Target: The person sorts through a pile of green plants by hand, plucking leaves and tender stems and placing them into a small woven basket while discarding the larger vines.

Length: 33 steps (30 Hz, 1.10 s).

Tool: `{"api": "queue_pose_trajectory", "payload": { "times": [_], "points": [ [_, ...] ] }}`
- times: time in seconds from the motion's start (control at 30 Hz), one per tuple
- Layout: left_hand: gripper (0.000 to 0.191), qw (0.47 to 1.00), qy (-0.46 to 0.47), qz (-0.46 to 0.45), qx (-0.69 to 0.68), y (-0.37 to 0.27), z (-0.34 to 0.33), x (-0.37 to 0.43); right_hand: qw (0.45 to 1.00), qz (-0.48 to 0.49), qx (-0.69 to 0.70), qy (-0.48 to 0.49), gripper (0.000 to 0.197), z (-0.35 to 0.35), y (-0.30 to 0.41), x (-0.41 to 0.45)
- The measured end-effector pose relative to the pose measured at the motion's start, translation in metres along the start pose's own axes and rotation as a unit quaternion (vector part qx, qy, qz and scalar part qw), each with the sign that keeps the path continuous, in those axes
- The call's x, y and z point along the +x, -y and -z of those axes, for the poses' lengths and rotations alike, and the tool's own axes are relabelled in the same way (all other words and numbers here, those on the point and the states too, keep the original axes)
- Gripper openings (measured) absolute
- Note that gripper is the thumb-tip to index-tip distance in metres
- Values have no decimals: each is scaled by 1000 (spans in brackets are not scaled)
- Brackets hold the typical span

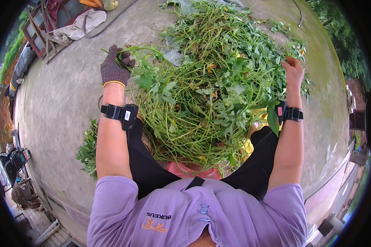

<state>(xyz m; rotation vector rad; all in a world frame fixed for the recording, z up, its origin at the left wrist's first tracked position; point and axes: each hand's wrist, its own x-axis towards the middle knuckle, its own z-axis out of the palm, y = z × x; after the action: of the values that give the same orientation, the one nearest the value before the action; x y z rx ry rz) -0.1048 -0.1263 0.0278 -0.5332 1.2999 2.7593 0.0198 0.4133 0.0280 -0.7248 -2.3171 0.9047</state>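
Observation:
A heap of green leafy vines (198,120), perhaps sweet potato, spreads over the ground and between my knees. My left hand (116,66), in a dark knitted glove with a yellow cuff, is closed around several vine stems (145,49) at the heap's left side. Those stems run from the fist into the pile. Bare, my right hand (294,72) is at the heap's right edge with thumb and fingers bent close together. Whether a stem lies between its fingertips is too small to tell. Broad leaves (272,119) hang in front of the right wrist.
A smaller bunch of leaves (88,152) lies left of my left arm. Between my thighs shows a pinkish-red plastic object (193,170), with yellow material (248,148) by my right knee. A hose (111,24) crosses the concrete near a wooden frame (35,34) and pale cloth (83,24).

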Motion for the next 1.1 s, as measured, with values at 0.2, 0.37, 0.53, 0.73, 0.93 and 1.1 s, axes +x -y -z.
{"api": "queue_pose_trajectory", "payload": {
  "times": [0.2,0.37,0.53,0.73,0.93,1.1],
  "points": [
    [27,991,86,106,-18,31,-39,-18,896,58,230,375,27,-77,95,-82],
    [25,975,118,181,-55,63,-59,-25,785,41,156,598,28,-116,104,-130],
    [33,967,175,155,103,86,-64,-45,806,-110,268,516,16,-106,123,-126],
    [25,949,202,172,167,116,-73,-71,776,-121,262,561,16,-110,115,-140],
    [24,927,242,183,219,126,-63,-67,774,-90,224,586,14,-112,111,-141],
    [17,905,219,158,329,124,-59,-59,815,-59,173,550,16,-104,96,-131]
  ]
}}
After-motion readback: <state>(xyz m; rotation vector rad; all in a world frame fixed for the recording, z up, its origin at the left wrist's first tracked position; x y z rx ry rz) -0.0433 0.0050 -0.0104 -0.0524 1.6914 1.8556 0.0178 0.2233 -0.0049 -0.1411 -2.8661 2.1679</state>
